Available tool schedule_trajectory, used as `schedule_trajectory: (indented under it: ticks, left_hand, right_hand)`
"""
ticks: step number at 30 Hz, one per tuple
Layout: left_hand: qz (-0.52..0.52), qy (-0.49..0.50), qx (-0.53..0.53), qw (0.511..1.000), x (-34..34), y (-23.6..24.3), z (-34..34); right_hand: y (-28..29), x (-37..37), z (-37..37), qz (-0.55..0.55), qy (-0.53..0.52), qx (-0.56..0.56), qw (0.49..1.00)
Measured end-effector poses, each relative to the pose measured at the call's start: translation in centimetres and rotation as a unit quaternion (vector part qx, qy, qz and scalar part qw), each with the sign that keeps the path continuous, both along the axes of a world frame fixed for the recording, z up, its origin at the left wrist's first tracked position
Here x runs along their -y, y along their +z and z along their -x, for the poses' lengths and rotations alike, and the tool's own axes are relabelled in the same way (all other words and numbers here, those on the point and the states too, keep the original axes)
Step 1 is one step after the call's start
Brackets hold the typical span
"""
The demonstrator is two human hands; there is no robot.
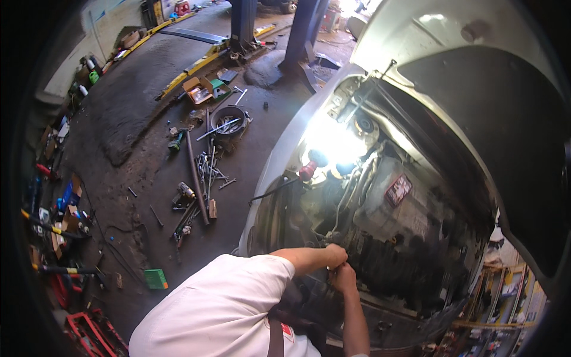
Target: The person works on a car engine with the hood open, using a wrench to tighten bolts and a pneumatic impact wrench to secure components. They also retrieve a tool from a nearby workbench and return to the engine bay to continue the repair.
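My left hand [336, 256], at the end of a white-sleeved arm, reaches into the engine bay [410, 250] of a pale car. My right hand [342, 277] is just below it, close to or touching it. Both are closed around something small among the hoses [348, 202] at the near side; I cannot make out what. Farther up, a glaring light [333, 137] washes out part of the bay near a red-handled object [307, 171]. A phone-like rectangle [398, 189] with a pink edge lies on the engine cover.
The bonnet [488, 119] is raised. Scattered wrenches [211, 172], a long bar [196, 178], a bowl of tools [229, 122] and boxes [199, 90] lie on the floor to the left. Lift posts [244, 24] stand behind. A red tool box [86, 333] and shelving [499, 297] flank me.
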State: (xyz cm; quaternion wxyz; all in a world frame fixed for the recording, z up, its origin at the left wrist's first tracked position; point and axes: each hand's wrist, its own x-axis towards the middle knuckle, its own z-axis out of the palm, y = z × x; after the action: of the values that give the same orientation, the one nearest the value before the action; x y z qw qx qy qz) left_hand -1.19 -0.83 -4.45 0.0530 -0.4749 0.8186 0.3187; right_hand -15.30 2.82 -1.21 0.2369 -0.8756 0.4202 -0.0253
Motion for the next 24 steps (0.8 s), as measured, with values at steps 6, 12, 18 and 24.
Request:
schedule_trajectory:
  ticks: [6,12,18,24]
  left_hand:
    - [-0.041,0.030,0.033,0.998,0.1,0.9,-0.2]
    - [-0.025,0.009,0.045,0.999,0.1,2.1,-1.2]
    - [-0.018,-0.012,0.038,0.999,0.3,2.5,-1.6]
    - [-0.034,-0.007,0.054,0.998,0.3,2.6,-1.5]
  right_hand:
    - [-1.0,-0.1,0.1,0.008,-0.017,0.013,1.000]
    - [-1.2,-0.5,0.1,0.000,-0.051,0.021,0.998]
    - [-1.2,-0.1,0.4,-0.002,-0.030,0.041,0.999]
    - [-1.8,0.0,0.5,-0.011,-0.024,0.050,0.998]
